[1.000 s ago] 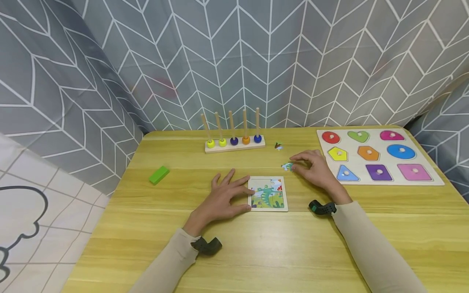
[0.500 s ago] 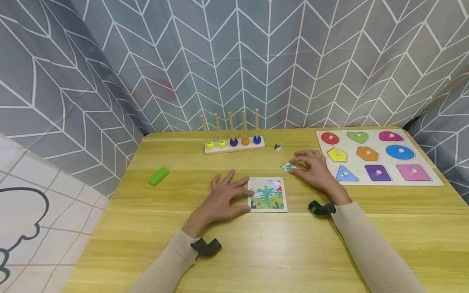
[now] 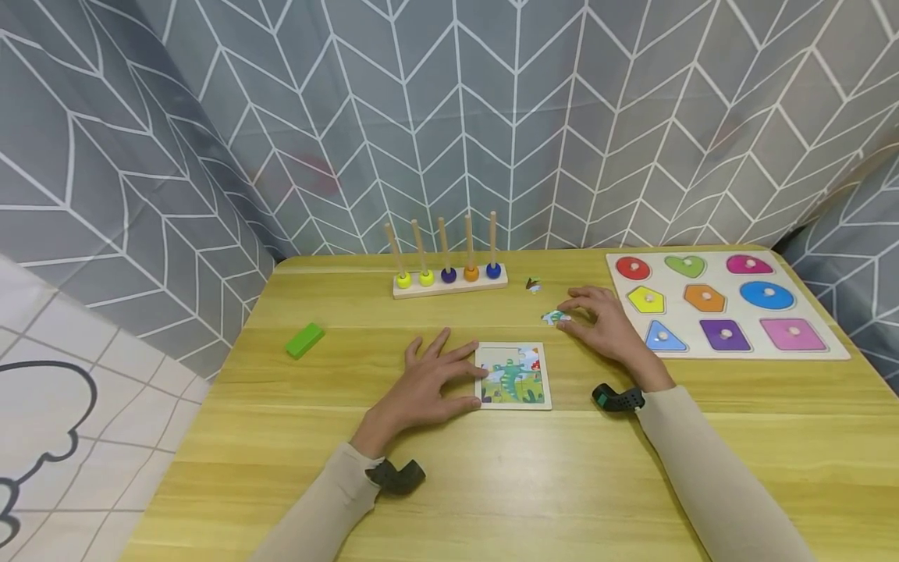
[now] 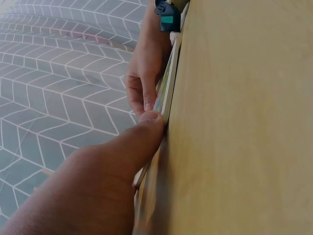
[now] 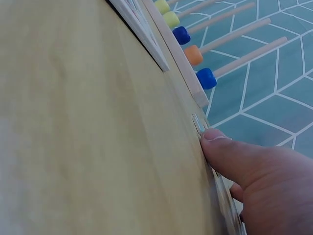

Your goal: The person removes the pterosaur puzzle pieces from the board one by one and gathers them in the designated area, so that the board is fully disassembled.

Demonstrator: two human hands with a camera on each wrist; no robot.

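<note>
A small square dinosaur jigsaw puzzle [image 3: 516, 382] in a pale frame lies flat on the table, its upper left part bare. My left hand [image 3: 428, 382] rests at the frame's left side with fingers spread; in the left wrist view its thumb [image 4: 149, 122] touches the frame's edge. Up and to the right, my right hand [image 3: 600, 324] pinches a blue, white and green puzzle piece [image 3: 553, 317] between thumb and fingers, low over the table. That piece is mostly hidden by the thumb in the right wrist view. Another puzzle piece [image 3: 534, 286] lies behind it.
A peg stand [image 3: 449, 289] with upright rods and coloured beads stands at the back. To the right lies a knobbed shape board [image 3: 674, 324]. A green block [image 3: 305, 341] sits on the left. Patterned curtains [image 3: 485, 117] hang behind the table [image 3: 492, 484].
The right hand and its puzzle piece have shifted very slightly to the right, and the piece has turned a little. The left hand stays at the puzzle frame.
</note>
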